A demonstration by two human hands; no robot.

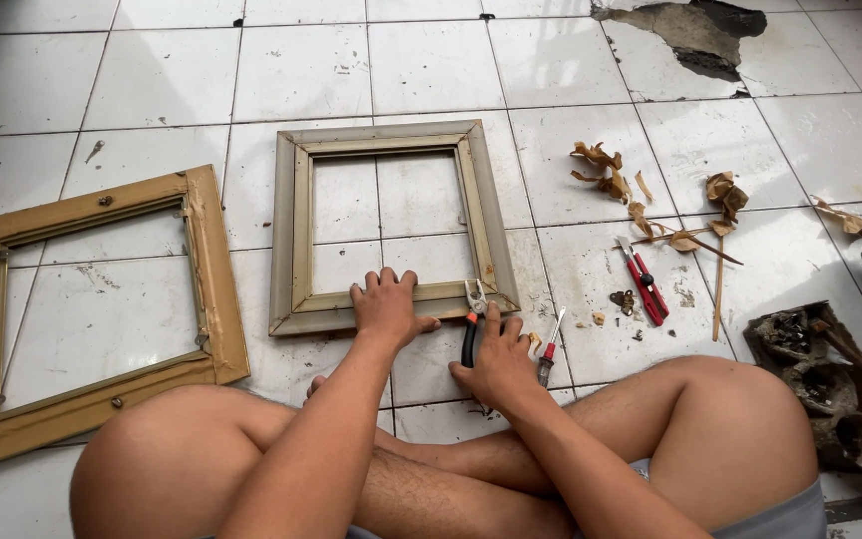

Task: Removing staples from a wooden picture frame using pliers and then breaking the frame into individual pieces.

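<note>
Seated cross-legged on the tiled floor (431, 60), the person presses the left hand (387, 304), fingers spread flat, on the lower rail of the grey frame (291, 230). The right hand (499, 361) closes around pliers (473, 324), whose tip touches the frame's corner. A screwdriver (549, 351) lies just beside.
</note>
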